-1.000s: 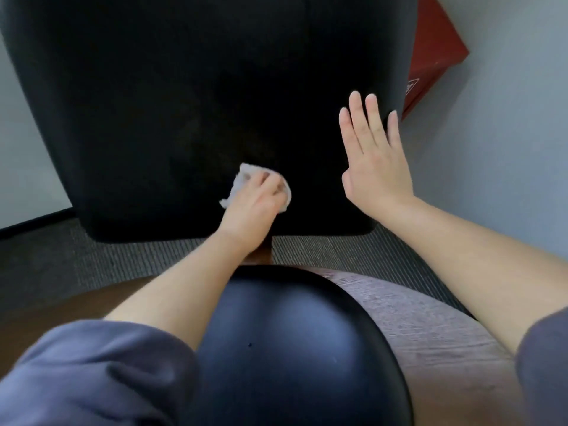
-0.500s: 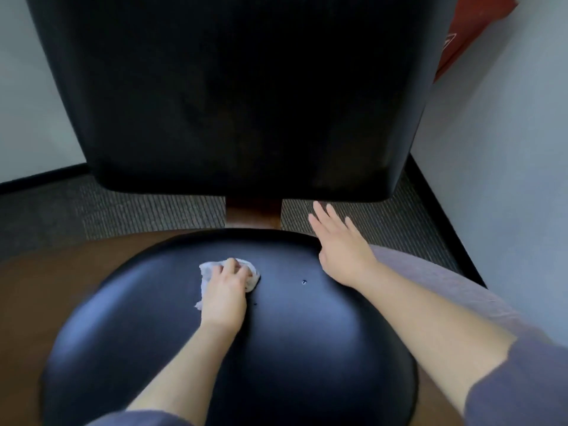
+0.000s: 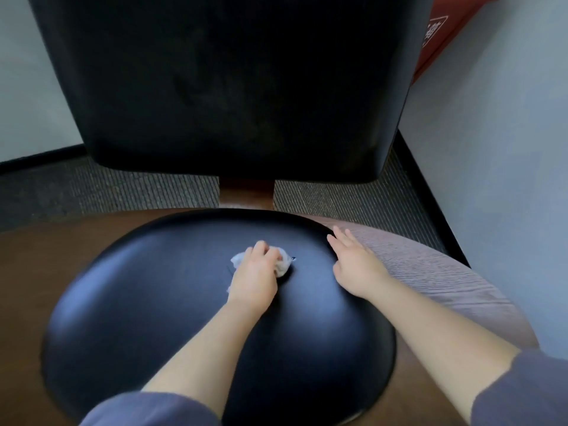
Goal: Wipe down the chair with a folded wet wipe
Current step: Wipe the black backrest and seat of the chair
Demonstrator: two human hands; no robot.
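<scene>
The chair has a black padded seat (image 3: pixel 147 302) on a brown wooden base and a tall black backrest (image 3: pixel 233 87) behind it. My left hand (image 3: pixel 255 272) presses a white wet wipe (image 3: pixel 284 262) onto the middle of the seat, fingers curled over it. Only the wipe's edges show from under the hand. My right hand (image 3: pixel 353 262) lies flat with straight fingers on the seat's right rear edge, a short way right of the wipe.
A grey wall (image 3: pixel 507 179) stands close on the right, with a red box (image 3: pixel 436 35) at the top right behind the backrest. Dark ribbed carpet (image 3: pixel 107 189) lies beyond the seat. The wooden seat rim (image 3: pixel 430 272) curves round on the right.
Both hands came down from the backrest to the seat. Since half a second ago my left hand slid the wipe rightwards across the seat; my right hand stayed by the right rear edge.
</scene>
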